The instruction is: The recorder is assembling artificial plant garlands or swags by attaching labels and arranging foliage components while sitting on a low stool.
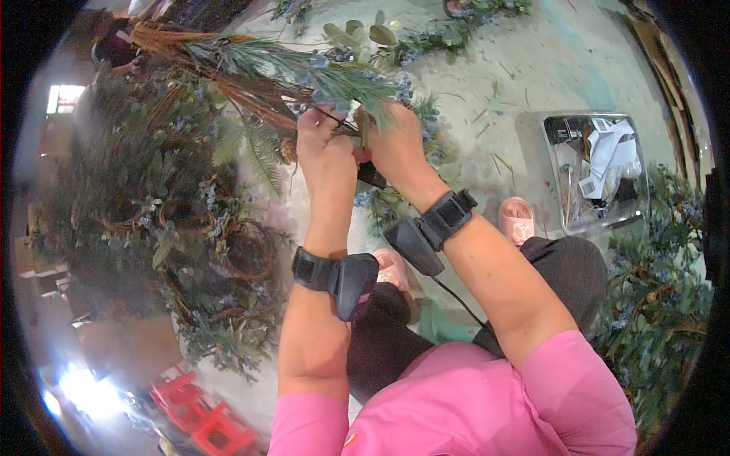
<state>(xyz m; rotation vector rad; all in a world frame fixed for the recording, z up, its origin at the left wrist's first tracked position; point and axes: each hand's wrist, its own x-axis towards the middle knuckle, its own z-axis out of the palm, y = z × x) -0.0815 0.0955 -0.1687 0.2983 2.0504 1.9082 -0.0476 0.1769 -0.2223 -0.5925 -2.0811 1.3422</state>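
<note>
Both my hands are closed and close together at the end of a long spray of brown twigs and greenery [296, 74]. The spray has blue-green pine needles and blue berries. My left hand [323, 144] pinches a thin black strip [332, 117] against the twigs. Beside it my right hand [394, 140] has its fingers curled in under the needles, which partly cover them; what they hold is hidden. A dark object [371, 175] shows just below my hands. A green fern frond [257, 152] hangs left of my left wrist.
A large pile of greenery wreaths [182, 228] fills the left side. Berry greenery [654, 281] lies at the right. A clear plastic tray [566, 209] with white papers stands on the pale floor [525, 83], among loose twigs. A red plastic stool [201, 414] is lower left. Another person's hand [131, 64] is far left.
</note>
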